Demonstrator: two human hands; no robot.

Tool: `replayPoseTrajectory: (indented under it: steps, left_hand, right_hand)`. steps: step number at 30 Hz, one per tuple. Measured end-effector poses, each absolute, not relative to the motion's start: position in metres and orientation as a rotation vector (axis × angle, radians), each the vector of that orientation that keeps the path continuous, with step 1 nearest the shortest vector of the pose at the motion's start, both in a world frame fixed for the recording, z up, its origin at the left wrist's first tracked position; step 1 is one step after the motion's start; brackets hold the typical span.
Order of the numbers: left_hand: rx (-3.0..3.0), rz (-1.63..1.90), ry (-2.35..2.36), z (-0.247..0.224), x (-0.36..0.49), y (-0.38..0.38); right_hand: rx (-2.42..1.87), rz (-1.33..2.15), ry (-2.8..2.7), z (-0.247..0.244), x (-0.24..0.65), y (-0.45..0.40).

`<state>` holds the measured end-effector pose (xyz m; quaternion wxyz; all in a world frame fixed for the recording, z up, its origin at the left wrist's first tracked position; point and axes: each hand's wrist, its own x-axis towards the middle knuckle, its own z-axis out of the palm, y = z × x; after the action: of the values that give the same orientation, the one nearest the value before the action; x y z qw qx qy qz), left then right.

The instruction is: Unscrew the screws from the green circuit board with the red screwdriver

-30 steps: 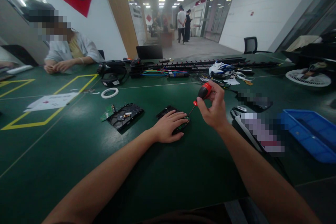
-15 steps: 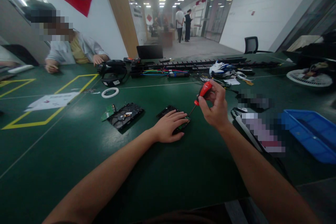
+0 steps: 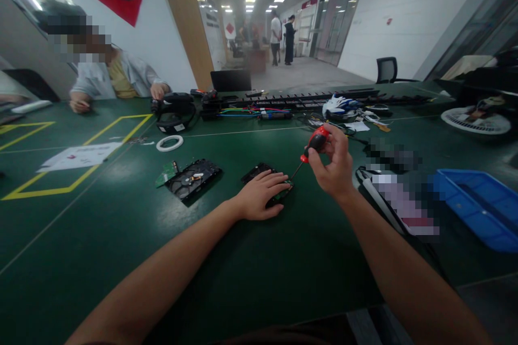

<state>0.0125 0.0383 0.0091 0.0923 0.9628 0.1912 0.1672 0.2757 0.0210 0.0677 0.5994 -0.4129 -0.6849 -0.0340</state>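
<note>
My left hand (image 3: 263, 194) lies across a hard drive (image 3: 259, 171), fingers stretched over its top and the thumb by its near edge. The hand hides most of the drive, though some green circuit board shows by the fingers. In my right hand (image 3: 332, 164) is a red and black screwdriver (image 3: 317, 140), its handle gripped between thumb and fingers. The shaft slants down to the drive's right side, near my left fingertips; whether the tip sits in a screw is too small to tell. To the left rests another black drive casing (image 3: 194, 179), beside a loose green circuit board (image 3: 167, 174).
A blue tray (image 3: 477, 205) stands at the right. Cables, white-and-blue gloves (image 3: 340, 105) and long black racks (image 3: 283, 101) lie along the back. A white ring (image 3: 170, 143) and a paper sheet (image 3: 79, 156) are leftward. A person (image 3: 121, 75) sits across the table.
The screwdriver handle has turned in my right hand, now showing more of its black side. My left hand and the drive have stayed put. The seated person's hand has moved slightly rightward.
</note>
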Motion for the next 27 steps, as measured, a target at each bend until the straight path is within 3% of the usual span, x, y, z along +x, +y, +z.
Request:
replayPoseTrajectory:
  steps: [27]
  left_hand:
    - [2.87,0.494,0.57,0.0079,0.012,0.0386]
  right_hand:
    - [-0.938,-0.021,-1.547,0.065,0.274,0.0232]
